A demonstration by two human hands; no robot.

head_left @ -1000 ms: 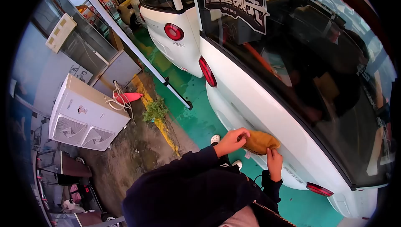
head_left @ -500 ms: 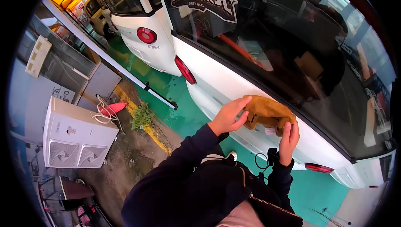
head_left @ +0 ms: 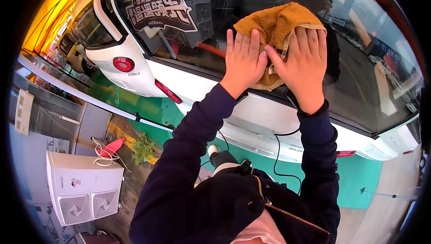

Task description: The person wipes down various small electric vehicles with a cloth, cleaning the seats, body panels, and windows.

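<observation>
A brown towel (head_left: 278, 19) lies spread and partly folded against the dark rear window (head_left: 354, 78) of a white car (head_left: 265, 114). My left hand (head_left: 244, 64) rests flat on the towel's left side, fingers stretched upward. Flat on its right side is my right hand (head_left: 305, 64), with its thumb angled in close to my left hand. Part of the towel's lighter hem shows between the two hands. To the left, a black and white sticker (head_left: 161, 11) is stuck on the same window.
A second white vehicle with a round red tail light (head_left: 123, 64) stands at the left. Lower left are a white outdoor fan unit (head_left: 85, 185), a red object with pale cord (head_left: 110, 148) and a small plant (head_left: 142, 148). A white pole (head_left: 90, 91) crosses the left side above green floor (head_left: 354, 181).
Both hands have moved up from below the window onto the glass. The towel, bunched between the fingers before, is now spread and pressed flat there.
</observation>
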